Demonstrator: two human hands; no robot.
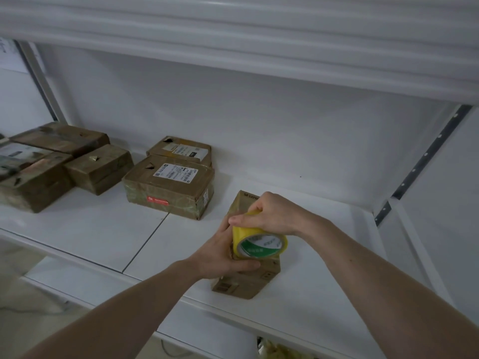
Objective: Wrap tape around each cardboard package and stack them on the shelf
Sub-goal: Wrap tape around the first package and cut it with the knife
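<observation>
our right grip [269, 213] curls over the top of the yellow tape roll [259, 242], holding it against the small cardboard package [246, 281]. our left grip [223, 252] wraps around the package's near side, thumb under the roll. the package sits on the white shelf [103, 229], near its front edge. further left lie two labelled boxes [168, 185] and a cluster of taped brown boxes [51, 161].

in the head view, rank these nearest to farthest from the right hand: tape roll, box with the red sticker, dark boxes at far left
1. Tape roll: gripped by the right hand, over the small package.
2. Box with the red sticker: mid-shelf, to the left.
3. Dark boxes: far left end of the shelf.
</observation>
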